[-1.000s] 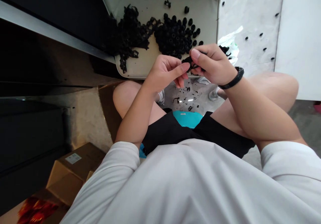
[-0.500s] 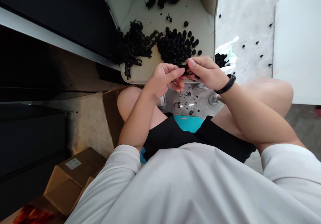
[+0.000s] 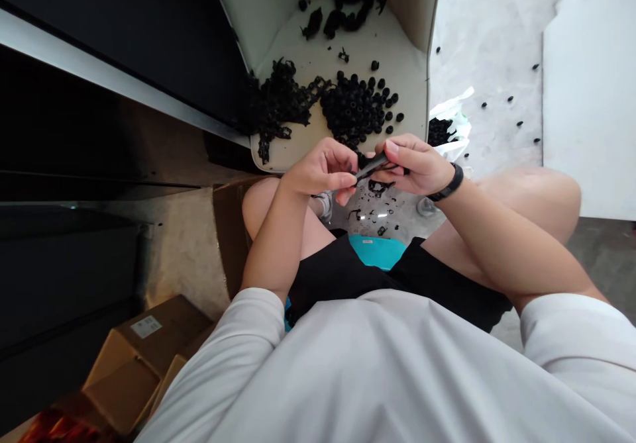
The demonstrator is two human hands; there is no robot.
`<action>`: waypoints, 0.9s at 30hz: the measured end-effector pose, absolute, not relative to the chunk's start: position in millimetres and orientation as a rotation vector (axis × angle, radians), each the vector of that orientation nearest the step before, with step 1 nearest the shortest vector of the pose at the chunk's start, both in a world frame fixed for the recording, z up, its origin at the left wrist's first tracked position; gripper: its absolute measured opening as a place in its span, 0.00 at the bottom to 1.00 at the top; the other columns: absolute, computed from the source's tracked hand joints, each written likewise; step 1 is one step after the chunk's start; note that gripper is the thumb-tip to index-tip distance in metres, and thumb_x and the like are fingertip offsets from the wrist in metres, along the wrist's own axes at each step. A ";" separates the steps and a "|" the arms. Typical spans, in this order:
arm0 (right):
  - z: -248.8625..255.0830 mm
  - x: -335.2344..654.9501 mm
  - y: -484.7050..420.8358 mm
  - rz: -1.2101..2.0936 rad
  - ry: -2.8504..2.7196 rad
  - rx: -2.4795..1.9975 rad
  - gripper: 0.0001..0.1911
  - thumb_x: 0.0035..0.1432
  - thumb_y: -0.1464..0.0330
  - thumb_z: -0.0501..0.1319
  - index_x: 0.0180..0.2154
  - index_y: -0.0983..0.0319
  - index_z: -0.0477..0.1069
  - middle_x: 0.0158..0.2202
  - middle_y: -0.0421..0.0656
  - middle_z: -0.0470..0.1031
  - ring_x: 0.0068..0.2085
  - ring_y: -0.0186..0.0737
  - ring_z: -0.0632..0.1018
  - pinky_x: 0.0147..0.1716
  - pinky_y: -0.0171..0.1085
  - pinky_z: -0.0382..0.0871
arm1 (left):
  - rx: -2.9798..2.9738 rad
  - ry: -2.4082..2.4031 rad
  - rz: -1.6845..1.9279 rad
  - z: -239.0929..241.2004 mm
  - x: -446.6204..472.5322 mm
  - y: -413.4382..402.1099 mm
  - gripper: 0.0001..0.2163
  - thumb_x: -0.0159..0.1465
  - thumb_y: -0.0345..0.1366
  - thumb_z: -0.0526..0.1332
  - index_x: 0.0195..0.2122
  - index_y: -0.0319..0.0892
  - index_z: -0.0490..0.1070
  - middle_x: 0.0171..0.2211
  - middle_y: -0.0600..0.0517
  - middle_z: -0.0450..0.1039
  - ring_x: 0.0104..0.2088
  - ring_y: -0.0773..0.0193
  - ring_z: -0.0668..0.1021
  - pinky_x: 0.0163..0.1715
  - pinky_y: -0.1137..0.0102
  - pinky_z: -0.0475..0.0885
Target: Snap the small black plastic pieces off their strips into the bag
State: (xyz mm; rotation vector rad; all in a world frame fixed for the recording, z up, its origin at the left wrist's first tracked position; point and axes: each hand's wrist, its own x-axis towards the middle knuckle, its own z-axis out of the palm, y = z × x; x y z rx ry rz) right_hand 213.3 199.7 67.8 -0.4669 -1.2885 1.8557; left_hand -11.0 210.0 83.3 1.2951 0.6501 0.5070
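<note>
Between my two hands stretches a dark, rubbery-looking strip (image 3: 370,166), with thin loops hanging from its right part. My left hand (image 3: 325,170) pinches the strip's near end between thumb and fingers. The other end is gripped by my right hand (image 3: 416,163), thumb on top and fingers curled below. Just beyond my hands, a heap of small black hollow round pieces (image 3: 355,105) lies on a pale padded seat (image 3: 298,148). Left of that heap is a tangled pile of black, net-like scraps (image 3: 283,95).
More black clumps (image 3: 350,16) lie at the back of the seat. A white plastic bag (image 3: 460,128) with black pieces stands on the floor to the right. Scraps (image 3: 380,214) litter the floor between my feet. Cardboard boxes (image 3: 149,337) sit at the lower left, beside a dark cabinet (image 3: 114,46).
My hands have come slightly nearer to me and drawn a little apart, so more of the dark strip shows between them. The view has tipped slightly, showing more of the seat's back.
</note>
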 end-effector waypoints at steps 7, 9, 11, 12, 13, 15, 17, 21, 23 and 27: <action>76.1 242.0 206.6 1.798 -1.364 -0.464 0.35 0.68 0.41 0.67 0.25 0.57 0.55 0.19 0.31 0.48 0.19 0.31 0.56 0.21 0.34 0.55 | 1.385 0.467 0.348 77.3 -30.7 219.5 0.27 0.46 0.64 0.82 0.21 0.46 0.77 0.19 0.46 0.76 0.19 0.56 0.80 0.20 0.66 0.76; 82.2 260.4 215.8 1.626 -1.369 -0.531 0.34 0.68 0.41 0.67 0.25 0.57 0.56 0.19 0.32 0.49 0.21 0.33 0.56 0.22 0.36 0.53 | 1.437 0.406 0.341 77.1 -38.6 221.7 0.27 0.47 0.65 0.81 0.22 0.46 0.78 0.19 0.45 0.77 0.21 0.55 0.82 0.22 0.65 0.78; 90.1 278.3 224.0 1.415 -1.518 -0.648 0.34 0.69 0.42 0.66 0.24 0.57 0.58 0.21 0.36 0.55 0.24 0.36 0.59 0.24 0.39 0.54 | 1.506 0.438 0.419 79.7 -45.0 224.5 0.27 0.50 0.67 0.79 0.25 0.46 0.80 0.22 0.45 0.78 0.23 0.55 0.83 0.25 0.65 0.80; 93.8 285.5 227.0 1.312 -1.612 -0.708 0.34 0.70 0.43 0.66 0.24 0.57 0.58 0.23 0.38 0.58 0.26 0.37 0.61 0.25 0.40 0.55 | 1.556 0.487 0.493 81.7 -46.9 226.5 0.27 0.53 0.67 0.77 0.28 0.45 0.80 0.23 0.45 0.79 0.25 0.56 0.84 0.27 0.64 0.81; 96.9 291.0 229.0 1.221 -1.692 -0.758 0.33 0.71 0.44 0.65 0.23 0.58 0.59 0.24 0.39 0.60 0.27 0.38 0.62 0.26 0.41 0.55 | 1.620 0.554 0.576 83.7 -47.6 229.0 0.27 0.56 0.67 0.76 0.30 0.45 0.81 0.26 0.45 0.81 0.28 0.56 0.85 0.30 0.64 0.82; 99.7 296.1 230.3 1.103 -1.812 -0.800 0.32 0.73 0.46 0.64 0.23 0.58 0.61 0.26 0.40 0.62 0.27 0.38 0.61 0.27 0.43 0.54 | 1.781 0.728 0.738 86.0 -45.9 236.0 0.24 0.62 0.65 0.73 0.36 0.46 0.83 0.34 0.45 0.83 0.36 0.56 0.86 0.36 0.63 0.84; 97.8 295.1 229.3 1.047 -1.908 -0.789 0.32 0.75 0.47 0.62 0.23 0.58 0.62 0.25 0.40 0.61 0.26 0.37 0.61 0.27 0.43 0.54 | 1.953 0.930 0.828 83.4 -41.3 245.6 0.19 0.66 0.59 0.72 0.40 0.48 0.84 0.43 0.44 0.83 0.43 0.55 0.85 0.43 0.61 0.84; 87.8 286.6 225.8 0.944 -2.175 -0.777 0.30 0.77 0.53 0.60 0.23 0.58 0.60 0.25 0.39 0.59 0.25 0.35 0.62 0.28 0.42 0.55 | 2.160 1.235 0.819 61.9 -32.4 266.0 0.10 0.65 0.43 0.75 0.45 0.46 0.84 0.53 0.43 0.77 0.54 0.51 0.81 0.56 0.54 0.81; 84.3 284.0 224.6 0.897 -2.247 -0.767 0.29 0.77 0.56 0.59 0.23 0.58 0.58 0.25 0.38 0.59 0.25 0.35 0.61 0.28 0.42 0.55 | 2.200 1.278 0.809 48.6 -30.2 273.2 0.10 0.64 0.37 0.74 0.46 0.45 0.84 0.57 0.42 0.74 0.58 0.49 0.78 0.61 0.52 0.79; 82.8 284.2 223.7 0.839 -2.296 -0.782 0.28 0.77 0.57 0.58 0.24 0.58 0.57 0.25 0.39 0.62 0.25 0.36 0.62 0.30 0.42 0.56 | 2.248 1.282 0.817 31.2 -28.1 280.4 0.11 0.62 0.32 0.73 0.47 0.46 0.83 0.62 0.42 0.70 0.62 0.48 0.75 0.68 0.49 0.74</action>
